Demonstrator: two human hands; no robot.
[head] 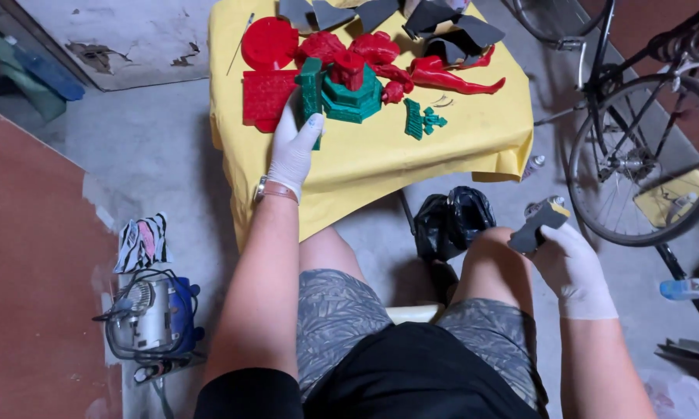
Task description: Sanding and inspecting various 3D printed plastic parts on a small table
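1. I am watching the left hand [293, 149] closing its gloved fingers around a flat green piece [311, 91] standing upright near the front-left edge of the counter [411, 159], which a yellow cloth is covering.
2. The piece is touching the stepped green base [355, 99] that is carrying a red part [348, 70]; as I judge it, pulling sideways is risking dragging that stack over.
3. The right hand [570, 268] is gripping a dark sanding block [537, 226] off the counter, beside the right knee; a loosening grip could be dropping it toward the black bag [452, 219] on the floor.
4. Small green pieces [421, 120] are lying near the front edge, where a tug on the cloth could be sliding them off.
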